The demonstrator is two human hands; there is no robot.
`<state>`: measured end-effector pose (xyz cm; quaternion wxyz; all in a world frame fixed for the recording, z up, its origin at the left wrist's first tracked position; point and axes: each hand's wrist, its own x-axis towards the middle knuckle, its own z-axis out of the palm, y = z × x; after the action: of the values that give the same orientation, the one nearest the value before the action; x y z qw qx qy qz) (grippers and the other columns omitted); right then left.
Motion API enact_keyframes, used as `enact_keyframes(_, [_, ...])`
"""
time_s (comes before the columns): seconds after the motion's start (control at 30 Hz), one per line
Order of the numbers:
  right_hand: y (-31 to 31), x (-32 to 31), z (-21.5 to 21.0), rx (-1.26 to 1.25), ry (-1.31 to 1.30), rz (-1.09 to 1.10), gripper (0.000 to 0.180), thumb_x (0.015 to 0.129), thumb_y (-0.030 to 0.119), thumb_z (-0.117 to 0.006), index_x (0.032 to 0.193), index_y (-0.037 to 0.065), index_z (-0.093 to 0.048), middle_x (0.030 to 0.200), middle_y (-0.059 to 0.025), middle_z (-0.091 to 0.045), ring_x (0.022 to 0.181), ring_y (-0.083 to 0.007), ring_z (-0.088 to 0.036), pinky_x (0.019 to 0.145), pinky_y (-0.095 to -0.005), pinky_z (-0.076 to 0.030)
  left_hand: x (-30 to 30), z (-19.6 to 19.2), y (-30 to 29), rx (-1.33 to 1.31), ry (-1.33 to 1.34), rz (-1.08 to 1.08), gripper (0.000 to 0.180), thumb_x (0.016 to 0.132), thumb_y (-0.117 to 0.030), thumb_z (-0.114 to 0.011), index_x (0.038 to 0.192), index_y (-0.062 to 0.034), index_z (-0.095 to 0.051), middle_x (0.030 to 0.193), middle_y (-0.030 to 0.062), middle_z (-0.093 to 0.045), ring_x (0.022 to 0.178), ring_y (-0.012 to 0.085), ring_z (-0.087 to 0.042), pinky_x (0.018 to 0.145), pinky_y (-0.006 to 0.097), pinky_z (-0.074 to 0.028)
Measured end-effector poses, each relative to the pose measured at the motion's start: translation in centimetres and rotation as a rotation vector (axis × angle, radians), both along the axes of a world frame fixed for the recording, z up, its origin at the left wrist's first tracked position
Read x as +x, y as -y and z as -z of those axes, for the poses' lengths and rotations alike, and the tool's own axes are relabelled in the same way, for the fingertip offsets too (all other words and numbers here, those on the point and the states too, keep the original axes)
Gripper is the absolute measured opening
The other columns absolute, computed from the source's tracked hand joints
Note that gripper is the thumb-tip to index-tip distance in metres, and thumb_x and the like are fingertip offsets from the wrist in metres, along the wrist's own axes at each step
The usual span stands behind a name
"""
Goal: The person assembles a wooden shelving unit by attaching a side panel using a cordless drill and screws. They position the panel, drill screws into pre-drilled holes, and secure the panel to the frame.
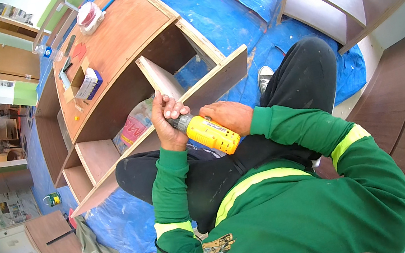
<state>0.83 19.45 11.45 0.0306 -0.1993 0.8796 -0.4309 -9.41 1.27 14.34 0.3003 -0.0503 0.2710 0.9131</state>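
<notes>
A blue tarpaulin (241, 7) is spread over the floor, and on it a brown plywood cabinet (119, 44) is laid on its back, its open compartments turned toward the person. Further wooden panels are seen at the right, and a green-and-white wall with shelving at the upper left. The room behind is lit by daylight. Inside one compartment a clear plastic bag (133, 127) with pink and red print is tucked against the divider board (159, 77). On the cabinet's top face a small white and blue box (90, 83) is set beside a little wooden block, and a round white and red container (88, 14) is placed near the far end. A green can (53, 199) stands on the tarpaulin at the left. A yellow power drill (207, 133) is held at the cabinet's front edge: the left hand (167, 121) is clenched round its chuck end, while the right hand (230, 116) is wrapped over its yellow body.
</notes>
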Motion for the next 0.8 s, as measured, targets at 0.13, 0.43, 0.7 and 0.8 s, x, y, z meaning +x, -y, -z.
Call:
enact_keyframes(0.13, [0.0, 0.0, 0.4, 0.013, -0.028, 0.008, 0.04, 0.087, 0.013, -0.074, 0.121, 0.005, -0.057, 0.115, -0.0184, -0.068, 0.112, -0.0396, -0.067, 0.096, -0.0501, -0.053, 0.1, 0.0, 0.0, -0.001, -0.011, -0.011, 0.031, 0.109, -0.035, -0.061, 0.086, -0.0139, -0.061, 0.054, -0.0083, -0.046, 0.051, 0.0051, -0.049, 0.059, 0.027, -0.049])
enact_keyframes(0.43, [0.2, 0.2, -0.3, -0.103, 0.085, -0.02, 0.044, 0.084, 0.012, -0.078, 0.121, 0.004, -0.056, 0.109, -0.022, -0.069, 0.109, -0.0421, -0.068, 0.09, -0.0506, -0.054, 0.2, -0.4, -0.2, 0.084, 0.006, -0.028, 0.033, 0.109, -0.036, -0.06, 0.084, -0.0152, -0.059, 0.052, -0.0099, -0.043, 0.047, 0.0042, -0.046, 0.057, 0.027, -0.047])
enact_keyframes(0.7, [1.1, 0.8, 0.4, -0.45, 0.03, -0.094, 0.059, 0.078, 0.016, -0.084, 0.127, 0.003, -0.054, 0.11, -0.0237, -0.069, 0.11, -0.0455, -0.066, 0.089, -0.0499, -0.054, 0.3, -0.5, -0.3, 0.235, -0.036, -0.032, 0.037, 0.112, -0.036, -0.054, 0.083, -0.0124, -0.059, 0.053, -0.0077, -0.048, 0.048, 0.0061, -0.051, 0.059, 0.028, -0.05])
enact_keyframes(0.8, [1.6, 1.0, 1.1, -0.411, -0.028, -0.051, 0.063, 0.077, 0.016, -0.086, 0.128, 0.003, -0.053, 0.111, -0.0239, -0.069, 0.111, -0.0457, -0.066, 0.09, -0.05, -0.054, 0.2, -0.5, -0.1, 0.206, -0.041, -0.028, 0.039, 0.111, -0.037, -0.055, 0.082, -0.0126, -0.059, 0.053, -0.0075, -0.048, 0.048, 0.0064, -0.051, 0.059, 0.028, -0.05])
